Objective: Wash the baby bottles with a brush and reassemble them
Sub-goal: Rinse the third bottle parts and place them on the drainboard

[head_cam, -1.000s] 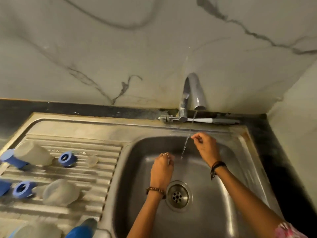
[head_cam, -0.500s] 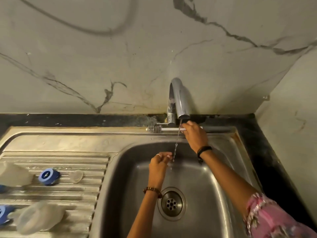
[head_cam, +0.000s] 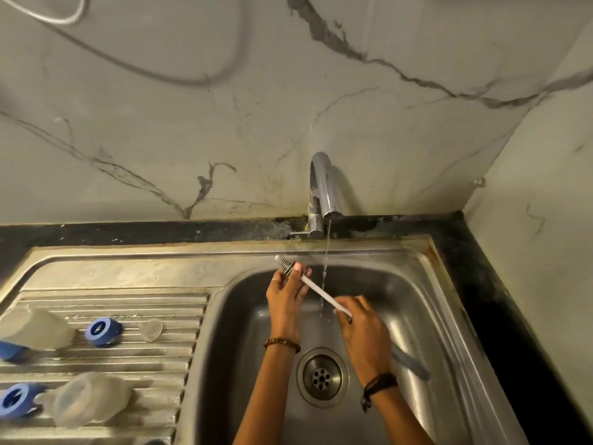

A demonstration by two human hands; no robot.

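Nearby — bottle parts [head_cam: 93,401] on drainboard [head_cam: 154,358].

No text, label, brand, number or sign can be read anywhere in view

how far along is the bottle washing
Early. Done: the bottles lie taken apart on the drainboard, with a blue ring beside a clear bottle body. In hand: the brush, gripped by the right hand, bristles at the left hand, tap water running. Left: scrubbing and reassembly.
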